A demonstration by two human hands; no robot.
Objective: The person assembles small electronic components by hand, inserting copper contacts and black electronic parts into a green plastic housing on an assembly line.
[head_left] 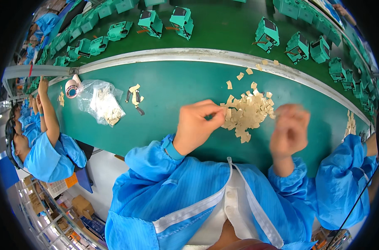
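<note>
A loose heap of small tan square pieces [250,109] lies on the green tabletop [164,79] in front of me. At the heap's left edge, my left hand [200,125] is closed, thumb and forefinger pinched together. A tan piece shows right by those fingertips, but whether it is in them or on the heap I cannot make out. My right hand [289,129] is raised beside the heap's right edge, its fingers curled and smeared by motion. Whatever it may hold is hidden.
To the left lie a clear plastic bag [106,102] of tan pieces, a tape roll [71,89] and black-and-tan strips [135,98]. Beyond a metal rail [189,54], green plastic housings [183,23] stand on a green surface. Co-workers in blue sit on both sides.
</note>
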